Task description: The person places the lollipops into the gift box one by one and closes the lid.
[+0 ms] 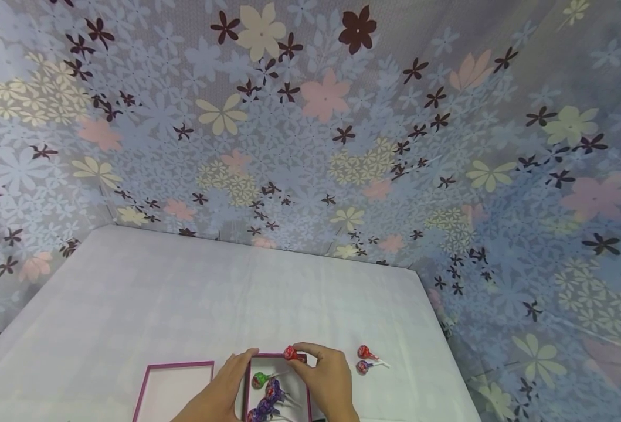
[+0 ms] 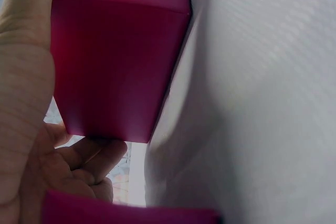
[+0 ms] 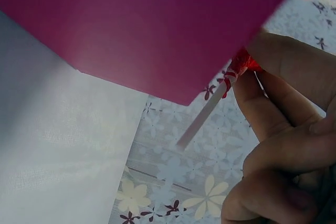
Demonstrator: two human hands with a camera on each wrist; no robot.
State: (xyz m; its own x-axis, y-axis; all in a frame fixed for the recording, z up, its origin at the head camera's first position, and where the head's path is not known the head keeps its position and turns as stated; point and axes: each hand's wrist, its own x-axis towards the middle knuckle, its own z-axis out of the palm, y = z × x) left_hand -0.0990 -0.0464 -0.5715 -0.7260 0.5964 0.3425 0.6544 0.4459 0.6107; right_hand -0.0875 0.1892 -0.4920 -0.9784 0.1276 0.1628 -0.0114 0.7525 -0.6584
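Observation:
A pink-rimmed box (image 1: 309, 404) stands on the table, with a green-wrapped lollipop (image 1: 259, 380) and several purple-wrapped lollipops (image 1: 273, 391) inside. My left hand (image 1: 220, 390) grips the box along its left side; in the left wrist view the thumb lies near one end of the pink wall (image 2: 121, 66) and the fingers bend round the other. Over the box's far right corner, my right hand (image 1: 331, 378) pinches a red-wrapped lollipop (image 1: 290, 353) between thumb and fingertips. Its white stick (image 3: 202, 119) shows in the right wrist view, pointing away from the fingers.
Right of the box, a red lollipop (image 1: 364, 351) and a purple-and-red lollipop (image 1: 362, 367) lie on the white-covered table (image 1: 236, 293). A pink-edged, white-lined box part (image 1: 178, 366) lies to the left. Flowered cloth (image 1: 299, 146) hangs behind the table.

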